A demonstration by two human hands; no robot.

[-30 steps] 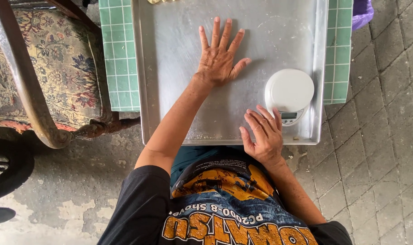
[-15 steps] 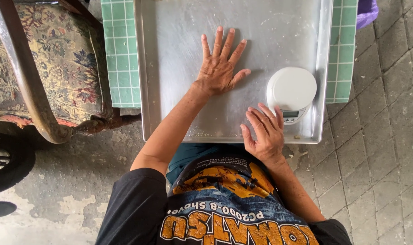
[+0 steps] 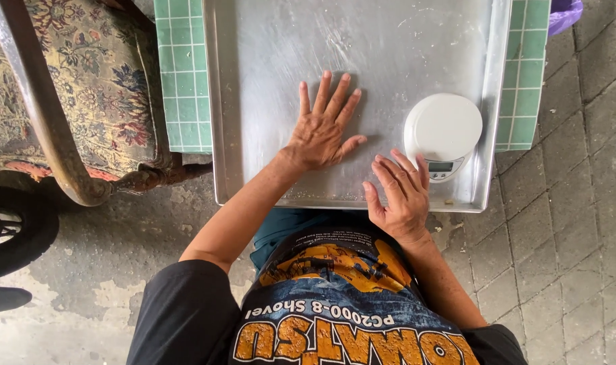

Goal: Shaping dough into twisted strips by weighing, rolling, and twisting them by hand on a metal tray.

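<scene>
A large shallow metal tray (image 3: 267, 61) lies on a green-tiled table top (image 3: 183, 74). My left hand (image 3: 321, 128) rests flat on the tray's bare middle, fingers spread, holding nothing. My right hand (image 3: 399, 192) lies palm down on the tray's near right part, fingers slightly apart, with its fingertips just beside the front of a small white round kitchen scale (image 3: 443, 132). The scale stands in the tray's near right corner, its round platform bare and its little display facing me.
An old armchair (image 3: 71, 88) with flowered upholstery and a curved wooden arm stands to the left of the table. A dark wheel (image 3: 10, 230) shows at the far left. Grey paving stones (image 3: 578, 203) cover the ground on the right; a purple object (image 3: 565, 13) peeks out top right.
My left hand has slid back a little toward me across the tray. My right hand has stayed beside the scale.
</scene>
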